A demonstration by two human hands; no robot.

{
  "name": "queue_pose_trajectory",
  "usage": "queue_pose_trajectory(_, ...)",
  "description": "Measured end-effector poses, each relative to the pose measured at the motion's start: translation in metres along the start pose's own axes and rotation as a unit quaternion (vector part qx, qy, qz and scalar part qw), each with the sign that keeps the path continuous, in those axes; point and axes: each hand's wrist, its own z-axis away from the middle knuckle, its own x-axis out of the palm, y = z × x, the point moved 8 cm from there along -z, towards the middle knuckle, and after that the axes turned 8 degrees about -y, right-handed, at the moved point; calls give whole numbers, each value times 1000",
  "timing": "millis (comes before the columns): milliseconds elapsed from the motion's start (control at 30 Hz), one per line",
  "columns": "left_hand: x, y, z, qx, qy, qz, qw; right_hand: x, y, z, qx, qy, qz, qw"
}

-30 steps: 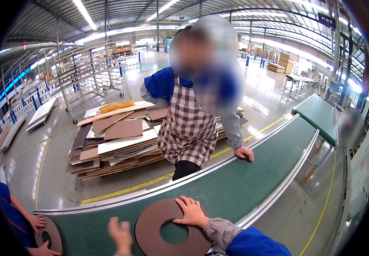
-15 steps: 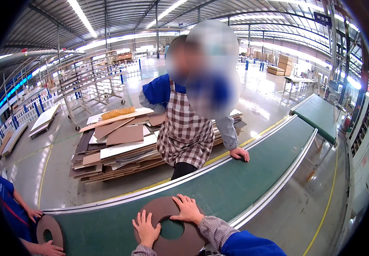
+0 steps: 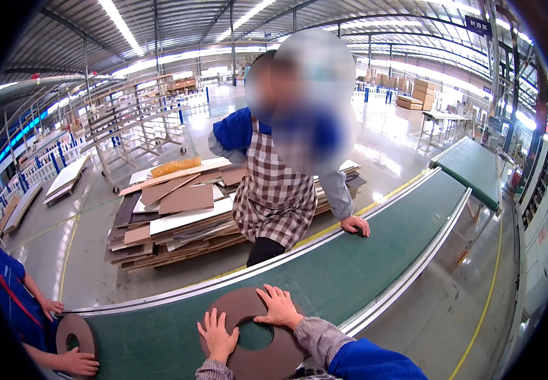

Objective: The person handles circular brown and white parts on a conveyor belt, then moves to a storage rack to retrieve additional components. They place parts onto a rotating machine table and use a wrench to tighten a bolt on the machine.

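A brown ring-shaped board (image 3: 267, 362) with a round hole through its middle lies flat on the green conveyor belt (image 3: 356, 269) in front of me. My left hand (image 3: 218, 335) rests on the ring's left side, fingers spread, thumb towards the hole. On its upper right part lies my right hand (image 3: 279, 306), also open with fingers apart, its thumb at the hole's edge. Neither hand wraps round the board. At the far left a smaller-looking brown ring (image 3: 84, 330) stands near the belt's end, a co-worker's hand (image 3: 79, 363) pressed to it.
Across the belt a person in a checked apron (image 3: 274, 196) leans one hand (image 3: 355, 225) on it. Behind them lies a pile of cut boards (image 3: 179, 215) with a yellow ribbed hose (image 3: 176, 166) on top. A metal rack (image 3: 128, 120) stands farther back. White cabinets (image 3: 540, 234) line the right.
At the left, the co-worker's arms and nearer hand have shifted slightly to the right, along with the ring there. My hands and my ring stay nearly in place.
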Motion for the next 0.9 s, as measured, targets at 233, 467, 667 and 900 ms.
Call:
queue_pose_trajectory(233,0,0,0,-5,-6,-6,1000,4,-1,1,-4,-4,16,1000)
queue_pose_trajectory(467,3,-8,1,-5,2,-9,1000,9,-4,-2,-2,-10,15,1000)
queue_pose_trajectory(667,0,-7,0,2,14,-5,1000,4,-6,-2,-5,1,8,1000)
queue_pose_trajectory(900,0,-6,0,2,8,-7,1000,2,-6,-1,-1,-12,1,1000)
